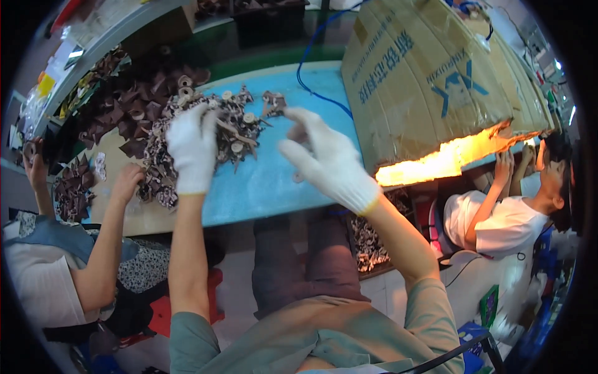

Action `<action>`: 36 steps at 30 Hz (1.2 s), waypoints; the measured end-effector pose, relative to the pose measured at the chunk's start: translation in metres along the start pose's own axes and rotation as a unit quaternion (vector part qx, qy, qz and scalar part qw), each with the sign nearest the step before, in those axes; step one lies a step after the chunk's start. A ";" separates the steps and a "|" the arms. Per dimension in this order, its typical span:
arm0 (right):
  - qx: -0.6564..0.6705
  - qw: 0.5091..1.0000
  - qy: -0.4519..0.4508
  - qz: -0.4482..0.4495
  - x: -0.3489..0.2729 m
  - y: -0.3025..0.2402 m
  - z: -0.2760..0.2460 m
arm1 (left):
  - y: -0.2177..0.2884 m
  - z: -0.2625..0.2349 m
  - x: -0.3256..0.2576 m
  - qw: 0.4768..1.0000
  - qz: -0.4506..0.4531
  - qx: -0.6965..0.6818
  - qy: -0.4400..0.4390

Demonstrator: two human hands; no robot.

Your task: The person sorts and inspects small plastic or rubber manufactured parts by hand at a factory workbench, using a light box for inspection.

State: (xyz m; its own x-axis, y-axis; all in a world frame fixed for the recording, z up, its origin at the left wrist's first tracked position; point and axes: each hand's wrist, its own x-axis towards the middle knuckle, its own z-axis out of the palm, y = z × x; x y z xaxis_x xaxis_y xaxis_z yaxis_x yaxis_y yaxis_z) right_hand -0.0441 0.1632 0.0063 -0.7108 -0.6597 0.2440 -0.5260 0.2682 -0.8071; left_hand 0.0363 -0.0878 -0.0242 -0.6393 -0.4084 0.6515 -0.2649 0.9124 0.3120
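My left hand (190, 153), in a white knit glove, reaches over the edge of a heap of small patterned brown-and-white pieces (240, 134). Motion smears its fingertips against the heap, so whether they pinch a piece is unclear. My right hand (327, 159), gloved alike, hovers above the light-blue table sheet (255, 193). Its thumb and fingers are spread, with nothing visible between them. Just beyond its fingertips sits a small separate clump of patterned pieces (273, 103). Under the right thumb, a small pale round thing (298, 177) lies on the sheet.
Plain dark-brown pointed pieces (124, 112) are heaped at far left. A big cardboard box (430, 81), glowing orange at its lower opening, stands to the right; a blue cord (303, 65) runs beside it. Co-workers sit left and right. Below the table's right side is a bin of pieces (369, 243).
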 end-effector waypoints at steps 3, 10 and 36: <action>-0.010 0.998 -0.038 0.045 -0.081 0.034 -0.040 | 0.012 0.006 0.001 0.989 0.094 0.096 0.055; -0.316 0.890 -0.061 0.324 -0.288 0.226 -0.048 | 0.090 0.047 -0.092 0.950 0.084 -0.012 -0.301; -0.170 0.870 0.068 0.458 -0.366 0.355 -0.053 | 0.137 0.072 -0.072 0.743 -0.323 -0.465 -0.358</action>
State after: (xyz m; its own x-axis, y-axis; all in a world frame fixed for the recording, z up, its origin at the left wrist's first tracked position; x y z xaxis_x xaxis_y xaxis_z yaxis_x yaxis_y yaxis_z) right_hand 0.0046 0.5376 -0.3408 -0.9410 0.0238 -0.3376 0.1994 0.8450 -0.4961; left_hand -0.0060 0.0688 -0.0787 -0.9037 -0.3309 -0.2718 -0.2828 -0.0155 0.9591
